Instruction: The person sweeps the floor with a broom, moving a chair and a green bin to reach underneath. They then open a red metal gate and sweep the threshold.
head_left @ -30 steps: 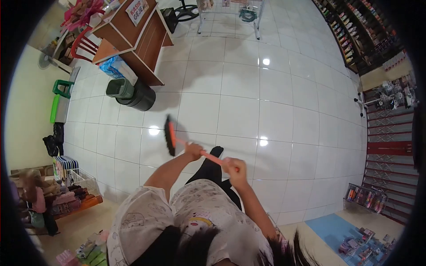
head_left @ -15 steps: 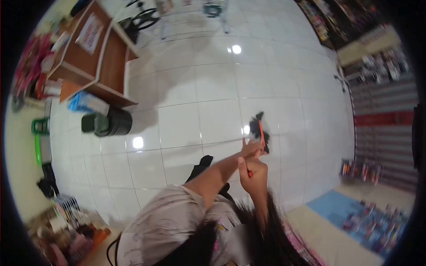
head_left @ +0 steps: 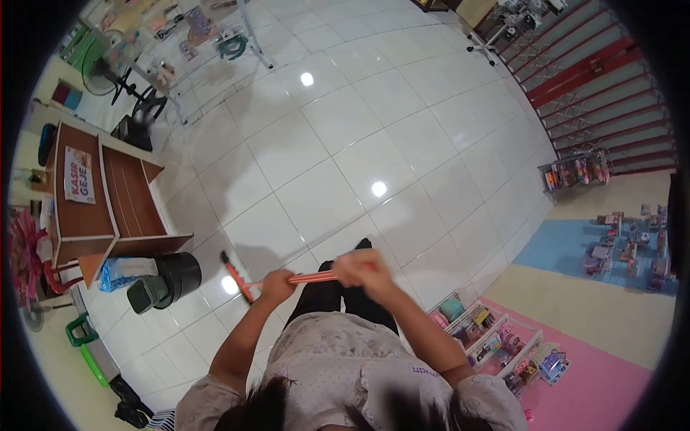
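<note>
A broom with an orange handle (head_left: 315,277) and a dark-bristled, orange-backed head (head_left: 238,279) lies across the view in front of my body. My left hand (head_left: 276,287) is wrapped round the handle close to the head. Further along, near the other end, my right hand (head_left: 363,273) grips the same handle, somewhat blurred by motion. The broom head is at the left, over the white tiles between my left forearm and the black bin (head_left: 180,276).
A brown counter (head_left: 83,187) with a sign stands at the left, beside the bins. White shelves of small goods (head_left: 489,337) are close on my right. Further off are a wire rack (head_left: 575,172), a folding gate (head_left: 596,86) and a fan (head_left: 104,68).
The broom has swung from ahead of me to the left, its handle now nearly level across my body. Both hands stay on it. My view has turned right.
</note>
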Available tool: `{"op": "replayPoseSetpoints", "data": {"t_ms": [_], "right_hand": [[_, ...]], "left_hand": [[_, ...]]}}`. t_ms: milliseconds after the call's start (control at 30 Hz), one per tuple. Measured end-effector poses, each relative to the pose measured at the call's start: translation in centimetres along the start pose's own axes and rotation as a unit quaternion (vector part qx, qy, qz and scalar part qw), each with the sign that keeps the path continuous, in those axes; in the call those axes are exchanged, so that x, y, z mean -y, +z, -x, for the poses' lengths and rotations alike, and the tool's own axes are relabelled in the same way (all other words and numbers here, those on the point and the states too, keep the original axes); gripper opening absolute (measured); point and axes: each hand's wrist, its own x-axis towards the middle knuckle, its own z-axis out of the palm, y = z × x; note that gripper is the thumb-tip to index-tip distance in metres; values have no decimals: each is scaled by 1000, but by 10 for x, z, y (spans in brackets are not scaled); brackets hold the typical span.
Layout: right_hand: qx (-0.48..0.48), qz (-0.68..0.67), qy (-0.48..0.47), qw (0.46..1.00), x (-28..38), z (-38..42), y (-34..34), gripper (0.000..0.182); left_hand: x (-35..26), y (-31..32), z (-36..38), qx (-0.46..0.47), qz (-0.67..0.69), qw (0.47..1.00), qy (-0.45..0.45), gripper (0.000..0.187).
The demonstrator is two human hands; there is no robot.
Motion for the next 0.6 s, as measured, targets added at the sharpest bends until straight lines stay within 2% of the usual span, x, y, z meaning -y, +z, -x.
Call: {"op": "replayPoseSetpoints", "data": {"t_ms": [33, 67, 167, 267, 300, 333, 367, 400, 433, 467, 500, 533, 600], "right_hand": [[13, 17, 37, 999, -25, -6, 0, 42], [35, 26, 29, 999, -63, -13, -6, 41], [55, 89, 38, 994, -73, -30, -1, 45], [58, 152, -35, 986, -49, -43, -14, 45], [58, 179, -69, 980, -28, -47, -18, 45], [22, 201, -70, 977, 0, -47, -22, 45], [-14, 221, -71, 973, 36, -46, -28, 46], [-50, 241, -73, 966, 67, -47, -38, 46], [-66, 266, -60, 960, 87, -44, -54, 46], [-82, 291, -45, 952, 104, -42, -68, 45], [-99, 303, -46, 947, 118, -40, -78, 45], [-115, 317, -46, 940, 131, -37, -88, 44], [-145, 354, -61, 922, 141, -38, -106, 41]], "left_hand": [[18, 6, 6, 20, -24, 998, -56, 22], [32, 10, 9, 38, -48, 992, -112, 21], [63, 26, 0, 39, -78, 988, -131, 31], [58, 46, -49, 15, -40, 996, -79, 29], [34, 36, -74, 56, -75, 996, -2, 28], [34, 57, -98, -10, -96, 990, 105, 30], [22, 74, -126, -86, 11, 981, 173, 35], [-3, 82, -156, -121, 82, 960, 237, 44], [-49, 71, -183, -107, 91, 959, 246, 43], [-98, 58, -203, -74, 71, 979, 177, 39], [-135, 57, -223, -94, 111, 972, 184, 35], [-174, 48, -237, -55, 156, 970, 180, 32], [-211, 73, -274, 3, 140, 976, 169, 31]]}}
